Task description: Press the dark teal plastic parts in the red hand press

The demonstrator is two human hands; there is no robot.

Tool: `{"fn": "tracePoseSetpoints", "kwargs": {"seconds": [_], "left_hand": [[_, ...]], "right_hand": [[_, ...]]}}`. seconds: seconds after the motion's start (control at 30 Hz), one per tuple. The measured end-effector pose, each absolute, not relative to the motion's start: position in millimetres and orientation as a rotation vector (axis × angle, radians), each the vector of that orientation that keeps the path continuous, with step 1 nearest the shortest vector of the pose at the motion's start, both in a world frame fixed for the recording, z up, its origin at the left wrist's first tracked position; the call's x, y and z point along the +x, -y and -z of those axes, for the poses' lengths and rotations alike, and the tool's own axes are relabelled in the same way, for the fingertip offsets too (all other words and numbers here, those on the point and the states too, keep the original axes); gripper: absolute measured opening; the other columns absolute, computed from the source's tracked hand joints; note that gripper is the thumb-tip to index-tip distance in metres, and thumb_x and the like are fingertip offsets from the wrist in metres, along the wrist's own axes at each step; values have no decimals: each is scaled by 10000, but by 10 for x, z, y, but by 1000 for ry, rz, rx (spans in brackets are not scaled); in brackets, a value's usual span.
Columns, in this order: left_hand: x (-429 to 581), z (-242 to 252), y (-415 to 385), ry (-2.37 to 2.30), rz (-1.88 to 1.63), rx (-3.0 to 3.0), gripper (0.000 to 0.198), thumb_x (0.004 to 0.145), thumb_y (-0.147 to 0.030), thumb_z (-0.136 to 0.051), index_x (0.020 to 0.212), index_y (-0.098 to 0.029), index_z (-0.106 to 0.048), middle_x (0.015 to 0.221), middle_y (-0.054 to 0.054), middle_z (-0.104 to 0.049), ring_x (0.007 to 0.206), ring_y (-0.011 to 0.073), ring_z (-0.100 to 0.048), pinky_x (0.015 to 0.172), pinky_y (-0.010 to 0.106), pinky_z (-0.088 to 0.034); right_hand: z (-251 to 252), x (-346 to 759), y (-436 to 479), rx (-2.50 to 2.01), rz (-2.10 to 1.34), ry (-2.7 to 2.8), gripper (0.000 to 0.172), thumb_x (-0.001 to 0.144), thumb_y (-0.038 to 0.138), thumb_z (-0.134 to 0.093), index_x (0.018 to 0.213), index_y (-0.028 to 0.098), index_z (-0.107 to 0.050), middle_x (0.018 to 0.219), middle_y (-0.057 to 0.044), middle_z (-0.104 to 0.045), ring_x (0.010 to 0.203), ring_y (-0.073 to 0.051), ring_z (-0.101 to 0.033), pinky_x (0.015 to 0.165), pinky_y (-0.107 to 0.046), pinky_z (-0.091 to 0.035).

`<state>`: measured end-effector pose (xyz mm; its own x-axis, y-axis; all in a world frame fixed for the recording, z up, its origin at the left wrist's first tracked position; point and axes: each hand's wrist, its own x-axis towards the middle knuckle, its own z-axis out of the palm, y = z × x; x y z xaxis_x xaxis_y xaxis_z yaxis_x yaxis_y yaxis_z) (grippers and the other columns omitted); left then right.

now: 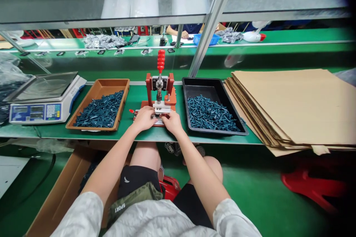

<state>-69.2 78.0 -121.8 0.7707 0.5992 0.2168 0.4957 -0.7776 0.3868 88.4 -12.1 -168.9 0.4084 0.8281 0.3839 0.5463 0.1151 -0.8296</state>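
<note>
A red toggle press point(170, 100) with an upright ribbed red handle stands on the green bench in front of me. My left hand point(144, 119) is closed at the left side of its metal fixture, thumb and fingertips together at the lower front. From the other side my right hand point(172, 122) reaches the same fixture, its fingers pinched near the front edge. Whatever the fingertips hold is too small to make out. Left of the press, an orange-brown tray point(125, 96) carries a heap of dark teal plastic parts point(101, 111). A black tray point(185, 85) on the right holds slimmer teal parts point(211, 114).
A digital scale point(44, 100) sits at the left, beside bagged parts point(11, 77). Stacked brown cardboard sheets point(294, 103) overhang the bench's right front edge. A slanted metal post point(214, 18) rises behind the press. Across the bench, a person's hand point(184, 34) rests near a blue basket point(206, 40).
</note>
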Motion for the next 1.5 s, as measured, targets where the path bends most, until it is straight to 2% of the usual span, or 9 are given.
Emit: {"fn": "tracePoseSetpoints", "kwargs": {"seconds": [0.3, 0.53, 0.73, 0.9, 1.0, 1.13, 1.27, 1.4, 1.5], "left_hand": [[-675, 1232, -785, -898, -458, 2662, 249, 797, -279, -745, 1022, -177, -777, 1177, 128, -717, 1179, 316, -622, 1067, 446, -491], [-709, 1252, -747, -803, -491, 2763, 195, 859, -295, -682, 976, -182, -788, 1148, 129, -697, 1135, 304, -624, 1054, 459, -494], [-744, 1277, -725, -750, -418, 2814, 206, 911, -280, -614, 1019, -192, -766, 1310, 130, -630, 1302, 304, -528, 1167, 494, -415], [-791, 1259, -618, -724, -445, 2791, 223, 903, -277, -630, 1078, -195, -741, 1372, 131, -603, 1370, 315, -482, 1193, 504, -389], [-953, 1226, -617, -775, -731, 2743, 352, 902, -302, -636, 1238, -202, -669, 1441, 139, -562, 1400, 323, -455, 1208, 523, -361], [-1108, 1210, -864, -1245, -1324, 2217, 491, 970, -464, -539, 1369, -179, -551, 1438, 187, -551, 1395, 323, -476, 1212, 537, -344], [-906, 1243, -972, -1154, -1065, 2036, 591, 1047, -567, -255, 1435, -183, -482, 1400, 177, -601, 1319, 276, -580, 1129, 463, -462], [-694, 1283, -797, -980, -865, 2477, 728, 1002, -668, -305, 1480, -141, -458, 1457, 213, -564, 1405, 346, -498, 1194, 519, -377], [-725, 1300, -783, -887, -821, 2476, 773, 1015, -663, -226, 1547, -121, -370, 1493, 223, -536, 1433, 330, -475, 1211, 523, -355]], "right_hand": [[1692, 884, 114, -1592, -365, 1257, 147, 817, 222, -682, 898, 224, -804, 936, -51, -777, 837, -226, -697, 835, -365, -554], [1694, 825, 120, -1572, -256, 1328, 182, 852, 185, -636, 938, 220, -793, 1076, -98, -756, 1019, -268, -691, 973, -418, -548], [1674, 873, 81, -1558, -227, 1401, 281, 873, 165, -568, 1070, 201, -765, 1209, -131, -699, 1077, -284, -666, 1013, -457, -534], [1703, 881, 95, -1574, -186, 1401, 304, 871, 155, -550, 1084, 195, -763, 1169, -136, -691, 1061, -283, -667, 1014, -460, -532], [1699, 874, 87, -1592, -195, 1395, 277, 871, 164, -570, 1063, 193, -767, 1152, -135, -698, 1050, -280, -671, 1003, -445, -541], [1677, 877, 77, -1599, -226, 1409, 255, 854, 150, -601, 1035, 205, -771, 1137, -121, -712, 1058, -275, -674, 1012, -436, -541], [1664, 885, 78, -1579, -240, 1364, 249, 849, 147, -603, 1020, 210, -772, 1159, -117, -716, 1090, -277, -678, 1025, -438, -539], [1653, 949, 58, -1536, -380, 1304, 264, 836, 139, -608, 1033, 214, -767, 1118, -86, -755, 1027, -256, -711, 966, -400, -559], [1637, 1016, 27, -1602, -515, 1202, 221, 841, 164, -619, 1012, 202, -754, 962, -64, -783, 888, -243, -726, 846, -366, -574]]}}
